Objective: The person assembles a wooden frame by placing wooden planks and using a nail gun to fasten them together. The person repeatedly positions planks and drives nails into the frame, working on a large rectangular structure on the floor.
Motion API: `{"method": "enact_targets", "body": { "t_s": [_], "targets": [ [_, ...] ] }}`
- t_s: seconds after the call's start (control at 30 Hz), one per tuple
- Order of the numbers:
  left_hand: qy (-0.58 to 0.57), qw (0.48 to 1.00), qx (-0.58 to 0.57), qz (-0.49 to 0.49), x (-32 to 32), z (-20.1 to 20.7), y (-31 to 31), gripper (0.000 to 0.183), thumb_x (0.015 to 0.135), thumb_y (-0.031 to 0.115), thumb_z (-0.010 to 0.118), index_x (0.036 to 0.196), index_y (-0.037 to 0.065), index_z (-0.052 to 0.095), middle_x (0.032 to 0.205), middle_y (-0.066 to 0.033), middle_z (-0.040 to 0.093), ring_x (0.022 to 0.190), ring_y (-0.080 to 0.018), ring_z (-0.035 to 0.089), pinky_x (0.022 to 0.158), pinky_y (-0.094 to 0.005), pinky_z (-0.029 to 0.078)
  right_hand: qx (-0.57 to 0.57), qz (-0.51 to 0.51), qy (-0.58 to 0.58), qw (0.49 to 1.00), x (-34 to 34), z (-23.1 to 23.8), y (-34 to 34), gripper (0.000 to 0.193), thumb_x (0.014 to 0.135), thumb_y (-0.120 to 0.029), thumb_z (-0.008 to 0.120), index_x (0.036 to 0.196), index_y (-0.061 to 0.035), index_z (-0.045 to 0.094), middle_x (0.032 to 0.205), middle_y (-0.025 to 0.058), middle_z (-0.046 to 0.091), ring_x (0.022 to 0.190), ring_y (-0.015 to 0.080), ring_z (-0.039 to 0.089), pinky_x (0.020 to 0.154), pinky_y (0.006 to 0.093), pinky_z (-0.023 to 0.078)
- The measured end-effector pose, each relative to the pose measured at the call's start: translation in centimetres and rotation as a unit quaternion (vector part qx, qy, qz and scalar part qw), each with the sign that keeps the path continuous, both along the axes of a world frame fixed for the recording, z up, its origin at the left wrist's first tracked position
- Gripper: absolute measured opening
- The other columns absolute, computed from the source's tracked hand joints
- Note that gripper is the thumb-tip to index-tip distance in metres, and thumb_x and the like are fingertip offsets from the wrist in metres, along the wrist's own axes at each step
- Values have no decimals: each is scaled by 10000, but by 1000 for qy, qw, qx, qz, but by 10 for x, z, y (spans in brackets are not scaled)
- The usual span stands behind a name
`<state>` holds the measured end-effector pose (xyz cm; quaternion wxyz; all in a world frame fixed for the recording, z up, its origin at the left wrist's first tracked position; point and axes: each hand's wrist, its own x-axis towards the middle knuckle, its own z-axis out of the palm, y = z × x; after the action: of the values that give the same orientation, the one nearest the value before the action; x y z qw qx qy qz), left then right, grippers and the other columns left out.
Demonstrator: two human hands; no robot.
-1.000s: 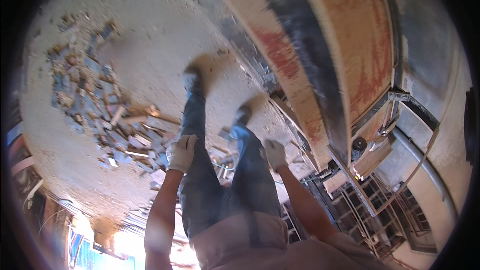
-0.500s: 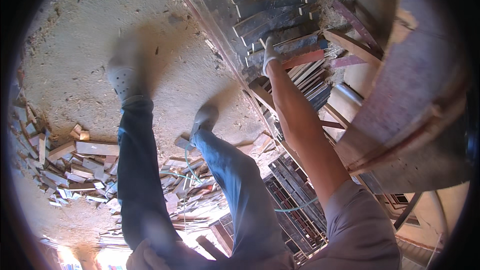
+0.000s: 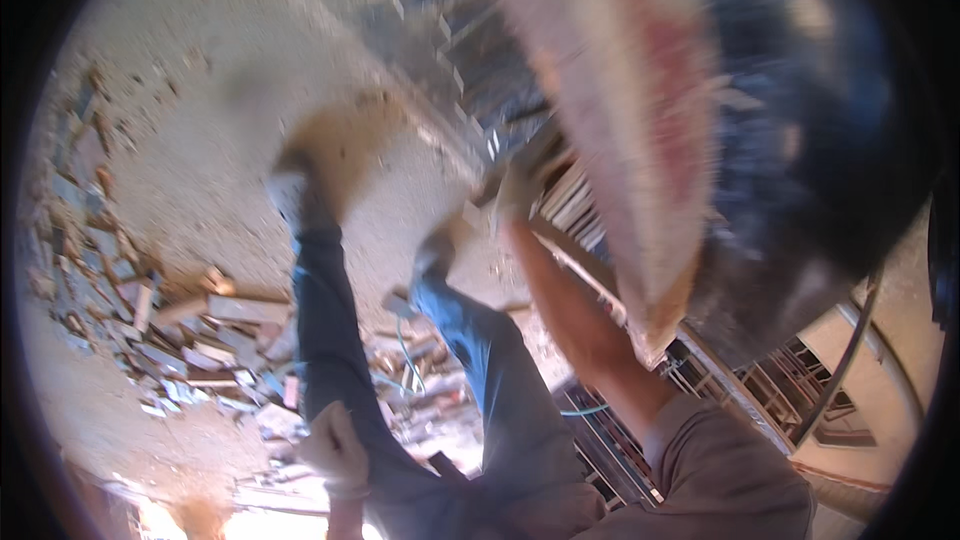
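Note:
My right hand [image 3: 515,195], in a pale glove, is closed at the near end of the stack of dark, pale-edged wooden strips [image 3: 440,35]. It appears to grip a short wooden strip [image 3: 545,143] that slants across the palm; motion blurs its outline. Low by my left thigh hangs my left hand [image 3: 335,445], gloved as well. Its fingers are too smeared to make out, and no object shows in it. Close on the right looms a large blurred board [image 3: 640,120] with a pale edge and a reddish patch.
Behind the board is a large dark, shiny surface [image 3: 800,210]. Wood offcuts [image 3: 190,340] lie heaped at the left, and a thin green hose [image 3: 405,350] runs near my feet. A stack of dark slatted pieces [image 3: 610,450] stands beside my right leg.
My right hand has drawn back from the strips toward me, apparently with one of them. My left hand has come further into view. The view has shifted, and the board looms nearer the middle.

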<state>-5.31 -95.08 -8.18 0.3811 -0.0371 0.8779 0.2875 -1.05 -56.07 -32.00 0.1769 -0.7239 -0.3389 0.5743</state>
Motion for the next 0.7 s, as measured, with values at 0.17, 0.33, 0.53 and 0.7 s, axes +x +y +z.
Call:
{"method": "enact_targets", "body": {
  "t_s": [0.17, 0.33, 0.53, 0.7],
  "targets": [
    [72, 994, -81, 13, 11, -18, 4, 316, 1001, 346, 610, 862, 97, 745, 807, -166, 733, 666, -311, 713, 611, -416, 546, -301, 216, 5, 929, 42, 219, -150, 216, 901, -253, 737, 976, -55, 695, 792, 49, 686, 674, 170, 663, 611, 330, 516],
    [199, 890, -66, -405, -12, -52, -27, 254, 910, 199, 669, 1107, 52, 731, 967, -146, 776, 880, -311, 735, 795, -437, 561, -394, 463, 209, 766, -49, 463, -148, 369, 922, -164, 715, 1218, 42, 637, 933, 141, 701, 818, 257, 687, 757, 396, 553],
    [-115, 948, 232, 184, -206, 83, 27, 281, 979, 262, 664, 1096, 8, 695, 814, -99, 736, 648, -155, 671, 566, -310, 520, -36, 357, 362, 860, -250, 605, -74, 322, 925, -191, 732, 1174, -14, 627, 795, 83, 659, 608, 183, 643, 556, 315, 502],
    [-12, 970, 202, 134, -360, 120, 3, 304, 965, 315, 685, 1052, 24, 699, 789, -97, 732, 611, -144, 664, 528, -292, 502, -12, 206, 317, 926, -429, 571, 9, 461, 991, -558, 621, 1002, -97, 638, 719, 59, 610, 532, 190, 584, 502, 370, 490]
  ]
}}
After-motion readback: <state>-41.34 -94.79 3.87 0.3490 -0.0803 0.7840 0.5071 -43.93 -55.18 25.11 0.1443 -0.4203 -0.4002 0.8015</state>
